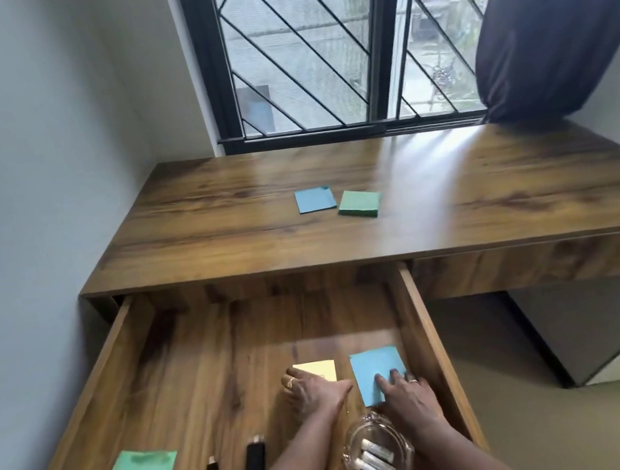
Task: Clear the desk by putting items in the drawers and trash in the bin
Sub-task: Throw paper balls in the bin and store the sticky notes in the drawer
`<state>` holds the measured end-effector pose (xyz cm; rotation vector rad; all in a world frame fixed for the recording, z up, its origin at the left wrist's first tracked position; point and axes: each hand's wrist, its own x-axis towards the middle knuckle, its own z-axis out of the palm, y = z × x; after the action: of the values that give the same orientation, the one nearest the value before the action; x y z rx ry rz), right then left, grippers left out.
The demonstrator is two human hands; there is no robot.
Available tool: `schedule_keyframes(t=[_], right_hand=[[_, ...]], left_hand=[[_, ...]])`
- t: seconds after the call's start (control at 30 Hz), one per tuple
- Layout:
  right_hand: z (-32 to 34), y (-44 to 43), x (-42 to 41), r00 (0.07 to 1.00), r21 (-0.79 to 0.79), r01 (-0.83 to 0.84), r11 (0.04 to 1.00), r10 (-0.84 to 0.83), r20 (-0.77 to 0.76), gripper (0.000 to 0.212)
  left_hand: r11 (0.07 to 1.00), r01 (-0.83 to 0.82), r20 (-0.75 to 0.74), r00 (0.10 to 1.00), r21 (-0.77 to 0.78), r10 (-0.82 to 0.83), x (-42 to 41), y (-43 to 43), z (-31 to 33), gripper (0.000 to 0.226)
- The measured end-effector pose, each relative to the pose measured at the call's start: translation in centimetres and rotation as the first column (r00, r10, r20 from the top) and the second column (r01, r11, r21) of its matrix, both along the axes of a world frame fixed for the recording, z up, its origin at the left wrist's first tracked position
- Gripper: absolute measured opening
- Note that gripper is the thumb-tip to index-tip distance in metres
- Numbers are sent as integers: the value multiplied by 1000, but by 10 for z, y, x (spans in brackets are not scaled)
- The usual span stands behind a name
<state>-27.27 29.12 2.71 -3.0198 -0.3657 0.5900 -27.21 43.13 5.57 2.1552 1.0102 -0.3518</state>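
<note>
head: right hand (406, 389) flat, fingers pressing blue pad (375, 370) onto drawer (200, 372) floor. left hand (311, 389) on yellow pad (316, 370); grip unclear. green pad (359, 203) waits on desk (494, 187). risk: glass ashtray (377, 454) sits just beside my right forearm; pulling back could knock it.

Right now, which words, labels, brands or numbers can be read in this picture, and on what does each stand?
No text can be read here.
Yellow pad in the drawer: a faint mark, too blurred to read.
White sticks in the glass dish: dark marks, too blurred to read.
Blue pad and green pad on the desk: no print visible.
</note>
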Motion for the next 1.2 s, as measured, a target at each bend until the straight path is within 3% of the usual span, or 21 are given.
schedule_keyframes(t=[0.2, 0.33, 0.5, 0.8, 1.03, 1.1, 1.2], right_hand=[[-3, -9, 12, 997, 89, -8, 996, 15, -70, 64], [-5, -7, 15, 977, 137, 171, 976, -150, -150, 64], [-5, -4, 21, 959, 161, 253, 954, -224, -175, 62], [-10, 1, 25, 963, 147, 254, 956, -236, -131, 59], [-6, 4, 24, 959, 152, 272, 950, -253, -131, 57], [-4, 5, 24, 961, 160, 267, 950, -249, -119, 58], [6, 8, 29, 973, 181, 219, 959, -228, 28, 56]], left_hand=[[1000, -11, 24, 1000, 28, 10, 8, -11, -15, 118], [990, 57, 2, 998, 128, -58, 10, -9, -25, 109], [972, 182, -45, 983, 151, -178, 19, -5, -36, 92], [939, 259, -64, 966, 226, -251, 26, -1, -34, 84], [957, 235, -35, 972, 168, -232, 30, -1, -34, 88], [966, 205, 7, 978, 156, -209, 28, 0, -34, 87], [944, 177, 147, 963, 277, -224, 30, 6, -26, 75]])
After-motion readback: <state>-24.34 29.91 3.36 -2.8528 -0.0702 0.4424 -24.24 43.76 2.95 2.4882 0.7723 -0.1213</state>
